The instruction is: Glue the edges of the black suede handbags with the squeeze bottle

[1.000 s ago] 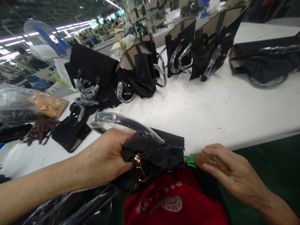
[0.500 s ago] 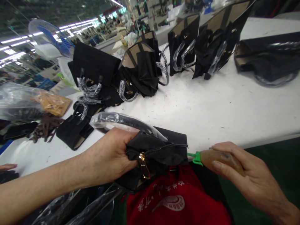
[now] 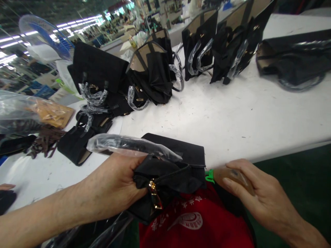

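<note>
My left hand [image 3: 121, 182] is closed around a black handbag [image 3: 178, 144], its fingers gripping the bunched fabric by a zipper with a gold pull [image 3: 155, 196]. The bag's handle [image 3: 134, 143], wrapped in clear plastic, arches over that hand. My right hand [image 3: 256, 193] wraps round a smooth brown, bulb-shaped tool [image 3: 230, 177] with a green collar [image 3: 210, 175]. That collar sits right at the bag's right edge; the tool's tip is hidden behind or inside the bag, and I cannot tell which. Below the bag hangs a red apron [image 3: 196, 227] with white print.
Several black handbags with plastic-wrapped handles, such as one [image 3: 98, 69], stand along the white table [image 3: 214, 117]. Brown strips [image 3: 45, 141] and a plastic-covered tan bundle [image 3: 54, 112] lie at left. A blue fan [image 3: 51, 38] stands behind. Another person's hand [image 3: 7, 186] shows at the left edge.
My right hand has come left with the brown tool, its green collar now closer against the bag's edge. The bag has tipped slightly, with more of its back panel showing. The view has shifted a little.
</note>
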